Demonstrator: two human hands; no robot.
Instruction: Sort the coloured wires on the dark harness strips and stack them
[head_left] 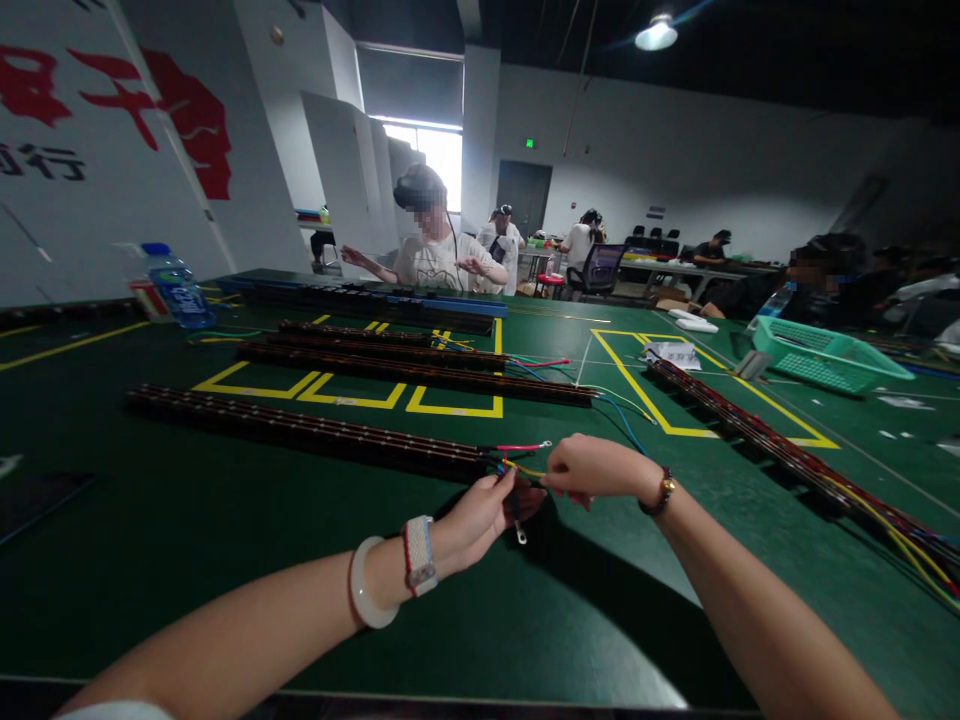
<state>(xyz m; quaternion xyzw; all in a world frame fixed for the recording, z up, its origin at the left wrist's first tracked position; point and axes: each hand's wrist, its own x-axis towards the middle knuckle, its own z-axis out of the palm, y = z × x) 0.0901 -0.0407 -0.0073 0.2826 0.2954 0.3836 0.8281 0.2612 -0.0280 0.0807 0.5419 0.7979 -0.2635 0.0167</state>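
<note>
A long dark wire harness (322, 430) lies across the green table, and its right end reaches my hands. My left hand (480, 515) pinches the wires there between thumb and fingers, palm partly turned up. A yellow wire (531, 472) runs from that end to my right hand (604, 468), whose fingers are closed on it; its tip is hidden. Just above, a red wire (521, 447) with a metal ring terminal sticks out free. Below my left hand a ring terminal (521, 536) on a dark lead hangs down.
More harnesses (420, 365) lie behind within yellow tape marks, and another harness (780, 440) runs along the right. A green basket (832, 360) and a blue-labelled bottle (178, 290) stand farther back. Across the table sits a person (442, 250) with raised hands.
</note>
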